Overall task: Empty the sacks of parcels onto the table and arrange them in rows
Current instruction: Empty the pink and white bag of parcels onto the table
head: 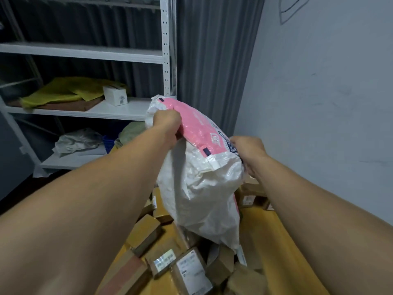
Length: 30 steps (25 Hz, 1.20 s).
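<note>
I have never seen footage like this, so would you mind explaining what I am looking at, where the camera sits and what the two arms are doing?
There is no machine here: these are a person's bare arms. The single picture comes from a wide-angle camera worn on the person's head, looking forward and down, which is why the arms seem so large.

The left hand grips the top of a white and pink woven sack, and the right hand grips its other side. The sack is held up over a yellow table, with its lower end hanging among the parcels. These are brown cardboard boxes lying in a loose heap, not yet in rows.

Behind stands a white shelf in front of a grey curtain.
</note>
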Motion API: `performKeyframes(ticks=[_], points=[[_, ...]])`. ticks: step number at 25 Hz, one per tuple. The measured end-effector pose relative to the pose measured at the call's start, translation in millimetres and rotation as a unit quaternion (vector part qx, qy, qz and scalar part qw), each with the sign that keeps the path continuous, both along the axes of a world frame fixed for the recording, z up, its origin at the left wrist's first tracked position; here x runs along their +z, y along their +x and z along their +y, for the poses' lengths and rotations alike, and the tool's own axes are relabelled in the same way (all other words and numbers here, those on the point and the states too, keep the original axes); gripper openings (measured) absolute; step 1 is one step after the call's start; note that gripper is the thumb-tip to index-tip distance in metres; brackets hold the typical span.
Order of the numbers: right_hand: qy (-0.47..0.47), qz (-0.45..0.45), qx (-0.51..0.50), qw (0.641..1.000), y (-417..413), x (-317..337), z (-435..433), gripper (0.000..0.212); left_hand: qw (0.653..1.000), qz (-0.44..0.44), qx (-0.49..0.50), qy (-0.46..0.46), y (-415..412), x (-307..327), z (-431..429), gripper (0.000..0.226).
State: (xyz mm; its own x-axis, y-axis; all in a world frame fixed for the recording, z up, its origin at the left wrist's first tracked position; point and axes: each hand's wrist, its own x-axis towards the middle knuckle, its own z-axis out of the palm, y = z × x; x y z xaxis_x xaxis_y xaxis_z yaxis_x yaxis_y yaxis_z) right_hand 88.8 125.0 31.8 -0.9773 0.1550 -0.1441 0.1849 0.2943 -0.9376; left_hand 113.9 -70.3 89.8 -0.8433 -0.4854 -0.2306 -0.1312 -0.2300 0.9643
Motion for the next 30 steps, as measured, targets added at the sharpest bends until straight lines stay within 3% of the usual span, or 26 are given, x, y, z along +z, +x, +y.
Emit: performKeyframes(ticks=[3, 5, 6, 11, 14, 17, 23, 27, 30], points=[[0.003, 0.010, 0.084, 0.996, 0, 52, 20, 0.055, 0.999, 0.028, -0.006, 0.028, -21, 20, 41, 0.026], [0.077, -0.024, 0.201, 0.976, 0, 90, 37, 0.077, 0.999, 0.042, -0.011, 0.021, -37, 32, 68, 0.025], [0.134, -0.031, 0.244, 0.960, 5, 108, 43, 0.077, 0.999, 0.044, -0.010, 0.012, -45, 37, 77, 0.023], [0.358, -0.005, 0.297, 0.885, -1, 142, 55, 0.047, 0.999, 0.033, -0.002, -0.020, -66, 43, 101, 0.006], [0.410, 0.008, 0.284, 0.866, -14, 118, 55, 0.019, 0.998, 0.056, -0.008, -0.002, -70, 31, 103, 0.017], [0.357, 0.046, 0.250, 0.899, -23, 103, 50, 0.005, 0.997, 0.065, -0.029, 0.014, -67, 17, 94, 0.023], [0.211, 0.090, 0.197, 0.953, -33, 129, 2, 0.013, 0.995, 0.082, -0.063, 0.008, -54, 12, 46, 0.049], [0.061, 0.111, 0.163, 0.978, -50, 142, -48, 0.014, 0.963, 0.172, -0.208, -0.003, -31, 23, 22, 0.060], [-0.017, 0.085, 0.130, 0.988, -53, 134, -76, 0.025, 0.935, 0.208, -0.242, -0.156, -13, 21, 6, 0.054]])
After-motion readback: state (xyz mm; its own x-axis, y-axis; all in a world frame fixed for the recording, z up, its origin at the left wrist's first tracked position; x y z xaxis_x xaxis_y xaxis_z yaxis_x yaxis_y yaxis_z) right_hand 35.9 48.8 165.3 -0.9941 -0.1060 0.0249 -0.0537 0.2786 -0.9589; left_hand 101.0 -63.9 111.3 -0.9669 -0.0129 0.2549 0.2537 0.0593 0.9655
